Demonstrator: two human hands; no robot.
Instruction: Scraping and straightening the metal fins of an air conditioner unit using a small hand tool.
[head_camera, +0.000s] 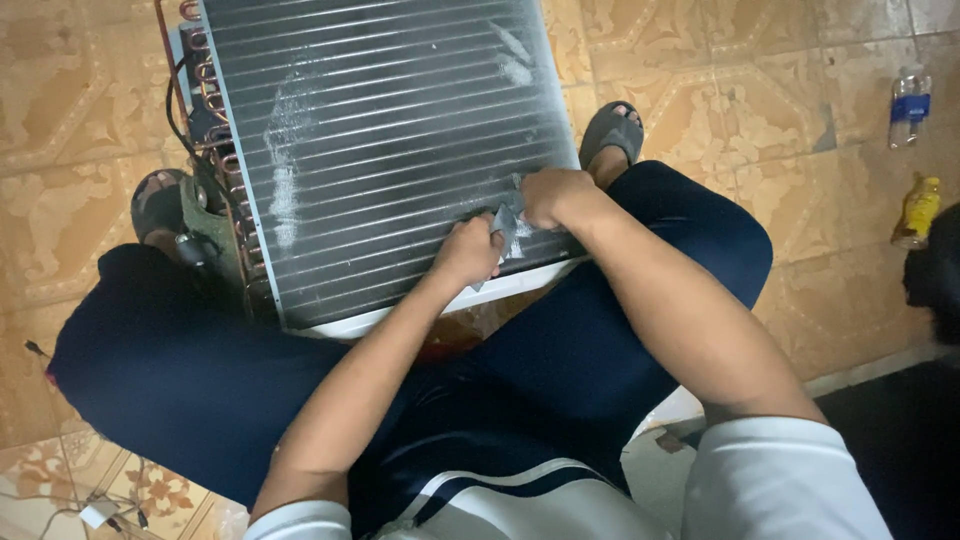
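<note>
A finned metal condenser coil (390, 130) of an air conditioner stands between my knees, its grey fins facing up and copper tube bends (215, 140) along its left edge. White patches of bent fins mark its surface. My left hand (468, 250) and my right hand (553, 195) meet at the coil's lower right part. Both grip a small grey tool (507, 228) that rests against the fins; its exact kind is hidden by my fingers.
Dark trousers (560, 340) cover my legs on both sides of the coil. Grey sandals (610, 130) rest on the patterned tile floor (760, 110). A clear bottle (908, 105) and a yellow bottle (918, 210) stand at the right. A white plug and cable (100, 512) lie bottom left.
</note>
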